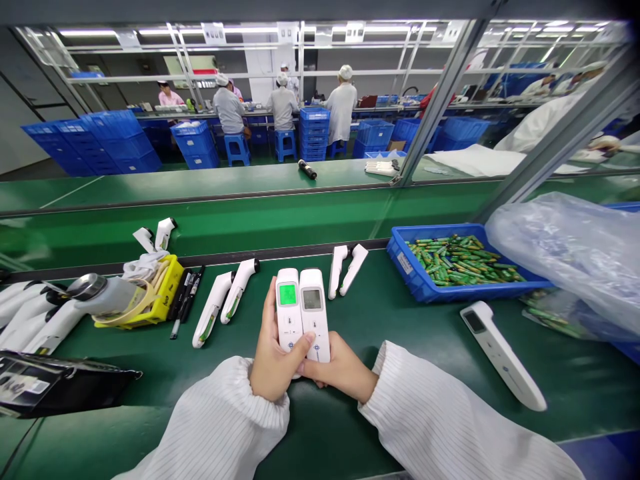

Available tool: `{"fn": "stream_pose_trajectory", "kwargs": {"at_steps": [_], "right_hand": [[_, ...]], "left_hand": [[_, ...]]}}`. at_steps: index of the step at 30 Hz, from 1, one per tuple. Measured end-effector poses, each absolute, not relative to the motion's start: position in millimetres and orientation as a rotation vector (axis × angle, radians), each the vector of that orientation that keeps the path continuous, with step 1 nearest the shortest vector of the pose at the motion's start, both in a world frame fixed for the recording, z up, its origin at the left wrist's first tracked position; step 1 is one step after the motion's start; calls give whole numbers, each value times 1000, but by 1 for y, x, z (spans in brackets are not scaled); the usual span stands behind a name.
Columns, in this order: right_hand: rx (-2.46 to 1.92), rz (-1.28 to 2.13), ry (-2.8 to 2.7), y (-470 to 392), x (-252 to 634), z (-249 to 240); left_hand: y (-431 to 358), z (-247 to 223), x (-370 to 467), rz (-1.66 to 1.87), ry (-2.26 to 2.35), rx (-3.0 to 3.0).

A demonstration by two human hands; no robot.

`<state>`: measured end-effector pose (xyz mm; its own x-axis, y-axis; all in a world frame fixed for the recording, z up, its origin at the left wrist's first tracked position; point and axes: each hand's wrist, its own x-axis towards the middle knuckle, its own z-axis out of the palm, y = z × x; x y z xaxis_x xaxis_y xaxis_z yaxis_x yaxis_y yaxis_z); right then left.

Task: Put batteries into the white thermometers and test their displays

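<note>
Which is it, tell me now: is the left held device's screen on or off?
On: the left device's screen glows bright green.

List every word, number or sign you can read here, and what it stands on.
No text can be read for certain.
Green-screened device, grey-screened device: markings too small.
Blue bin: white label, too small.
Black package: printed label, blurred.
Yellow basket: dark marks, unreadable.
Hung sheets in the background: blurred.
</note>
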<state>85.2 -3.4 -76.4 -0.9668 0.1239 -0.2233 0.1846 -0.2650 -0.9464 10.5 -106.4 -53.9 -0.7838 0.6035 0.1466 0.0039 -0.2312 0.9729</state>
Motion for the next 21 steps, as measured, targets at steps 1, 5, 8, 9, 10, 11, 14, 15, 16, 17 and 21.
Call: {"fn": "stream_pose_trajectory", "kwargs": {"at_steps": [1,5,8,9,10,11,14,15,16,17,21], "right_hand": [[394,-2448,1881,-4,85,-76],[280,-2551,1880,-3,86,-72],[179,-2613,1853,-1,88,-66],[146,-2643,1837,0,89,-64],[120,-2673,1821,0,90,-62],[104,-2699,1809,-1,91,-61],[128,-2712,1803,-4,93,-59],[143,-2706,1803,-5,94,-60],[155,-2698,1804,-6,94,-60],[162,-2696,1803,-6,94,-60],[210,-2671,1845,-3,90,-62]], "left_hand": [[-107,-54,10,2064,1640,739],[-109,-51,10,2047,1614,749],[-110,-48,10,2019,1546,707],[-111,-47,10,2008,1533,689],[-111,-47,10,1998,1529,678],[-112,-46,10,1992,1530,673],[-112,-45,13,1995,1539,698],[-112,-45,14,1993,1531,706],[-112,-45,14,1991,1515,710],[-112,-45,14,1990,1499,711],[-112,-46,10,2005,1509,708]]}}
